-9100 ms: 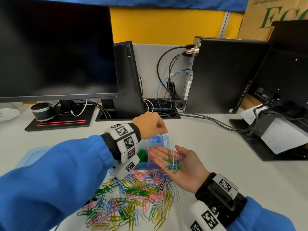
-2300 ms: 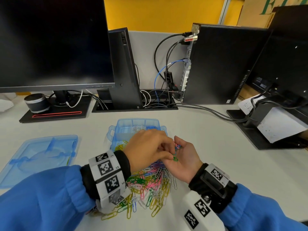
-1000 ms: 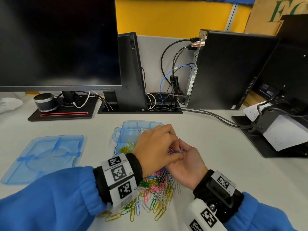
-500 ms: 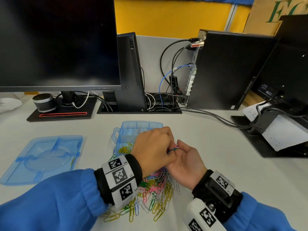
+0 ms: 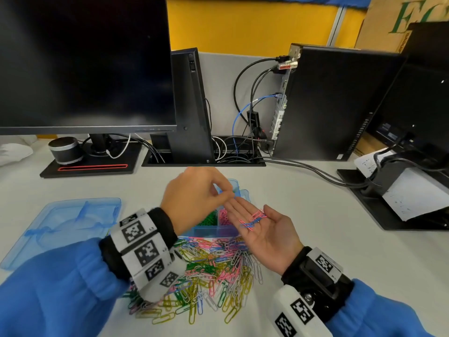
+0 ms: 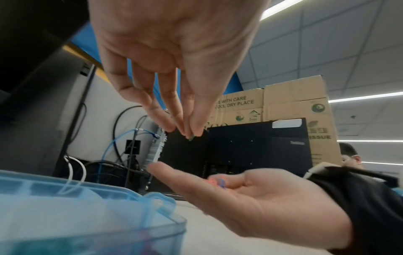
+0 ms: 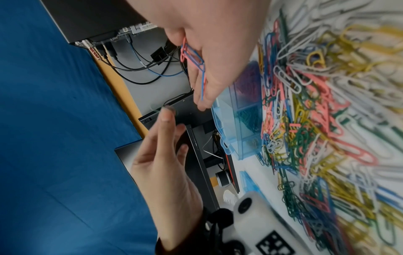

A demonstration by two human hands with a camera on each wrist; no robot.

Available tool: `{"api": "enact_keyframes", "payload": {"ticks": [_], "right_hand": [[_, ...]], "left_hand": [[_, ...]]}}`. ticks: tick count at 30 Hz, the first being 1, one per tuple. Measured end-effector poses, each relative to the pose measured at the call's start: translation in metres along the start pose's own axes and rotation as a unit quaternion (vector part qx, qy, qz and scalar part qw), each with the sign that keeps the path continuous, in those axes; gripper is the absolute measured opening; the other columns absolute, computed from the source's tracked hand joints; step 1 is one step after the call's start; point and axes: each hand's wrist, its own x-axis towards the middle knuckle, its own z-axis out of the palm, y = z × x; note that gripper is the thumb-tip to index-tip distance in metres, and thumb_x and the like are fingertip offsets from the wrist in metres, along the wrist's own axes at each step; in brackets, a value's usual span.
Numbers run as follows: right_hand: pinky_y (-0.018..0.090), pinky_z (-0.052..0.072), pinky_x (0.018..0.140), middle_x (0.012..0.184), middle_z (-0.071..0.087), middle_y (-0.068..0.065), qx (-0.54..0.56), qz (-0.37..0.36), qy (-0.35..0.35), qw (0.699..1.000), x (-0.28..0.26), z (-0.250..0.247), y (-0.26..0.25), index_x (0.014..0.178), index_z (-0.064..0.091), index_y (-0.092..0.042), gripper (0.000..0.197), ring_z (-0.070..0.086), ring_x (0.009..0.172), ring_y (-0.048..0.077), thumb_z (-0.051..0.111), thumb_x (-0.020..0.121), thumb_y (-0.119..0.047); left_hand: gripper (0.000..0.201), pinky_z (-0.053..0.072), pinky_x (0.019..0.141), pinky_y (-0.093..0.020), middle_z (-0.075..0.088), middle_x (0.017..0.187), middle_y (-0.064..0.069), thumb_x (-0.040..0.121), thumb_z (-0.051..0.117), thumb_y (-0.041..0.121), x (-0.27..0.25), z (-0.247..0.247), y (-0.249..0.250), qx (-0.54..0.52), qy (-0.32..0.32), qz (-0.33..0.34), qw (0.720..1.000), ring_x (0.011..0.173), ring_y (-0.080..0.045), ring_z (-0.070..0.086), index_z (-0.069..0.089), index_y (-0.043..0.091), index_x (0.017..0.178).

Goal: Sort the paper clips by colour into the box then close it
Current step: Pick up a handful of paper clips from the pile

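While the left hand (image 5: 194,198) hovers over the box (image 5: 213,231) with thumb and fingertips (image 6: 197,128) pinched together on what looks like a small green clip, too little of it showing to be sure, the right hand (image 5: 264,229) lies palm up just beside it, fingers straight, carrying a few pink and blue clips (image 5: 254,218) loose on the palm.

That box, clear blue plastic with dividers, sits near the middle of the desk (image 5: 303,203), and its near wall touches the far edge of the unsorted pile (image 5: 206,271). Green clips fill one near compartment and pink ones the next; the right wrist view shows a purple heap in another. Its lid (image 5: 60,222) lies flat, well apart, toward the desk's left edge.

Judging by this, sorting is under way but far from finished. A large tangle of yellow, green, pink, white and blue clips remains on the desk, the palmful is yet to be dropped in, and closing comes last.

Both hands cover most of the box's far compartments in the head view, so their contents cannot be read. Sleeves (image 5: 60,288) hide the pile's near left part.
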Motion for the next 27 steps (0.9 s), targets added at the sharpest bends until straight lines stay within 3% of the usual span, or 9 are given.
{"api": "enact_keyframes", "payload": {"ticks": [3,7,10,12,15,19,22,24,27], "right_hand": [[0.056,0.047,0.087,0.13,0.054,0.031,0.006,0.004,-0.008,1.0,-0.001,0.0,-0.001,0.13,0.047,0.014,0.055,0.05,0.124,0.041,0.026,0.1,-0.028],[0.056,0.047,0.088,0.13,0.054,0.031,0.003,0.003,-0.016,1.0,-0.001,0.001,0.001,0.132,0.045,0.013,0.054,0.049,0.125,0.041,0.03,0.097,-0.026],[0.053,0.048,0.09,0.129,0.055,0.03,-0.012,-0.001,-0.027,1.0,-0.002,0.003,0.002,0.132,0.046,0.011,0.055,0.051,0.124,0.041,0.036,0.089,-0.023],[0.053,0.05,0.088,0.128,0.056,0.03,-0.008,-0.004,-0.041,0.999,-0.004,0.005,0.003,0.131,0.047,0.009,0.056,0.053,0.121,0.041,0.038,0.087,-0.023],[0.05,0.059,0.071,0.129,0.056,0.029,-0.006,-0.011,-0.049,0.999,-0.004,0.007,0.005,0.133,0.046,0.006,0.057,0.049,0.126,0.04,0.038,0.086,-0.024],[0.043,0.059,0.061,0.129,0.057,0.027,-0.018,-0.008,-0.039,0.999,-0.004,0.007,0.006,0.135,0.046,0.005,0.059,0.042,0.133,0.038,0.038,0.086,-0.026],[0.038,0.057,0.056,0.129,0.056,0.028,-0.003,-0.004,-0.045,0.999,-0.003,0.005,0.006,0.136,0.044,0.006,0.059,0.055,0.116,0.042,0.036,0.088,-0.026],[0.035,0.057,0.06,0.125,0.058,0.028,0.001,0.002,-0.054,0.999,-0.002,0.003,0.007,0.137,0.043,0.007,0.059,0.063,0.101,0.042,0.035,0.09,-0.028],[0.036,0.057,0.073,0.131,0.054,0.027,0.014,0.007,-0.059,0.998,-0.003,0.002,0.007,0.136,0.044,0.008,0.058,0.061,0.106,0.04,0.033,0.093,-0.029]], "left_hand": [[0.016,0.051,0.068,-0.029,0.066,0.083,0.018,0.081,0.067,0.049,0.004,-0.005,-0.015,0.069,0.004,-0.049,0.996,0.072,-0.002,0.062,0.067,0.036,0.071],[0.016,0.046,0.07,-0.027,0.067,0.088,0.011,0.082,0.067,0.049,0.001,0.002,-0.027,0.135,-0.081,-0.115,0.981,0.084,-0.012,0.064,0.07,0.034,0.079],[0.017,0.045,0.077,-0.028,0.061,0.111,0.02,0.086,0.063,0.049,-0.007,0.008,-0.027,0.098,-0.122,-0.07,0.985,0.092,-0.007,0.059,0.072,0.035,0.089],[0.017,0.045,0.075,-0.025,0.055,0.11,0.023,0.087,0.062,0.05,-0.014,0.011,-0.016,0.043,-0.106,-0.021,0.993,0.088,0.0,0.054,0.071,0.037,0.093],[0.024,0.044,0.073,-0.023,0.048,0.108,0.023,0.082,0.062,0.057,-0.022,0.017,0.001,0.013,-0.103,0.038,0.994,0.089,0.002,0.051,0.066,0.04,0.098],[0.026,0.047,0.078,-0.028,0.051,0.104,0.02,0.081,0.063,0.055,-0.024,0.024,0.006,0.015,-0.126,0.064,0.99,0.095,0.001,0.051,0.066,0.035,0.099],[0.019,0.048,0.079,-0.027,0.056,0.102,0.024,0.085,0.061,0.052,-0.023,0.025,0.008,0.007,-0.114,0.068,0.991,0.094,0.003,0.053,0.07,0.035,0.091],[0.011,0.045,0.073,-0.02,0.057,0.098,0.027,0.087,0.062,0.047,-0.023,0.023,0.011,-0.003,-0.103,0.061,0.993,0.089,0.003,0.055,0.069,0.038,0.088],[0.004,0.039,0.065,-0.016,0.061,0.095,0.022,0.087,0.063,0.042,-0.02,0.021,0.015,-0.028,-0.08,0.039,0.996,0.08,0.002,0.056,0.066,0.044,0.084]]}}
